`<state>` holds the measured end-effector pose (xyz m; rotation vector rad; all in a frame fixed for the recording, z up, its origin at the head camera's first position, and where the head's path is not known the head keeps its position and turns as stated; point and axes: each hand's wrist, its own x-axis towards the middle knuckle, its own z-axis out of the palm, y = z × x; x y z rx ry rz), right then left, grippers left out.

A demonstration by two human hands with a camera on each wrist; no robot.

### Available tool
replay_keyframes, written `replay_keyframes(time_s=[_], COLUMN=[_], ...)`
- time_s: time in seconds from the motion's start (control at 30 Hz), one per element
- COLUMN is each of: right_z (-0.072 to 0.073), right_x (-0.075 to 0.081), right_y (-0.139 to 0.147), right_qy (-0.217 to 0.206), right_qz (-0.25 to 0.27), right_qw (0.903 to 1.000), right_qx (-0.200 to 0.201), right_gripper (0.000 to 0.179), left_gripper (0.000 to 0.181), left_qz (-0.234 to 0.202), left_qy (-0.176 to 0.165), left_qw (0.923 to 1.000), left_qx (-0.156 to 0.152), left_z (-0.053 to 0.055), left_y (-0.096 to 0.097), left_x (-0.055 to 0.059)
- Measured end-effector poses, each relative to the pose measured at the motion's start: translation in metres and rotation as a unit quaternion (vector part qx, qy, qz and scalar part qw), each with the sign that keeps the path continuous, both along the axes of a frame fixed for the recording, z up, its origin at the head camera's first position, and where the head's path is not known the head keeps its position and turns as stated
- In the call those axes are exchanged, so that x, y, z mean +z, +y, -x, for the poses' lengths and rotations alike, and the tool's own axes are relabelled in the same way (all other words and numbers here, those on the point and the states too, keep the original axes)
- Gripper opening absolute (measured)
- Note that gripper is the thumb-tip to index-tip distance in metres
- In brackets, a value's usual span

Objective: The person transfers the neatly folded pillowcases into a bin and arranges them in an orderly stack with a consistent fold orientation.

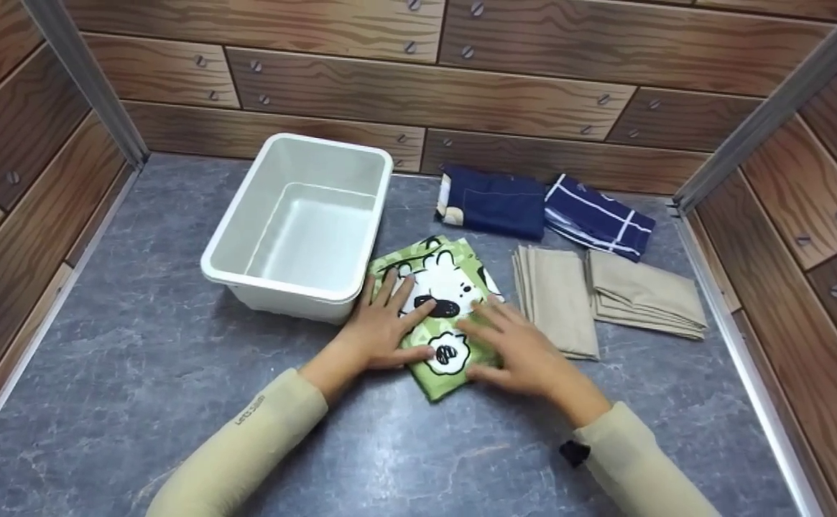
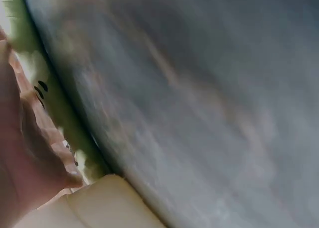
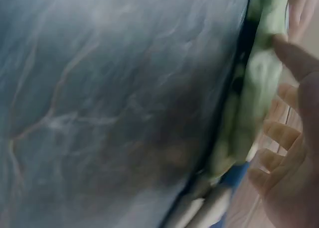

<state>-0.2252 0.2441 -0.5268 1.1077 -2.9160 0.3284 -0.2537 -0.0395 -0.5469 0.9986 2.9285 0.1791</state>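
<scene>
A folded green cloth [image 1: 441, 276] with a white cartoon dog print lies on the grey table, slightly askew. My left hand [image 1: 381, 327] rests on its left side with fingers spread. On the right side, my right hand [image 1: 522, 352] touches the cloth with its fingers extended and apart. In the left wrist view, the cloth's edge [image 2: 75, 123] runs beside the left hand [image 2: 30, 158]. The right wrist view shows the right hand [image 3: 294, 153] against the cloth's thick folded edge [image 3: 256, 88]; much of that view is blurred.
A white plastic bin [image 1: 289, 287] stands left of the cloth. To the right lie two folded beige cloths [image 1: 555, 301] [image 1: 648, 291]. Behind them are a folded navy cloth [image 1: 501, 205] and a navy cloth with white lines [image 1: 601, 215]. Wood-patterned walls [image 1: 418, 93] enclose the table.
</scene>
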Motion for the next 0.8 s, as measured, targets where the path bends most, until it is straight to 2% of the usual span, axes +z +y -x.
replay_keyframes(time_s=[0.13, 0.3, 0.4, 0.53, 0.67, 0.8], right_z=[-0.023, -0.044, -0.045, -0.043, -0.040, -0.037], right_x=[0.002, -0.005, -0.009, -0.011, -0.009, -0.006], right_y=[-0.025, -0.035, -0.031, -0.021, -0.012, -0.003], right_qy=[0.012, -0.006, -0.001, 0.002, -0.009, -0.011], right_qz=[-0.050, -0.069, -0.068, -0.072, -0.077, -0.084], right_qw=[0.9985, 0.9965, 0.9964, 0.9963, 0.9963, 0.9963], right_qx=[0.021, 0.046, 0.051, 0.047, 0.037, 0.017], right_gripper=[0.082, 0.084, 0.080, 0.075, 0.070, 0.067], left_gripper=[0.090, 0.093, 0.093, 0.090, 0.089, 0.088], left_qz=[0.030, 0.041, 0.040, 0.032, 0.029, 0.047], left_qy=[0.009, -0.027, -0.051, -0.062, -0.058, -0.050], left_qw=[0.9995, 0.9987, 0.9977, 0.9975, 0.9979, 0.9976], left_qx=[-0.001, -0.014, -0.018, -0.013, -0.003, 0.002], left_z=[-0.004, -0.009, -0.012, -0.018, -0.027, -0.034], left_y=[-0.005, -0.009, -0.010, -0.010, -0.009, -0.006], left_x=[0.006, 0.010, 0.009, 0.009, 0.013, 0.020])
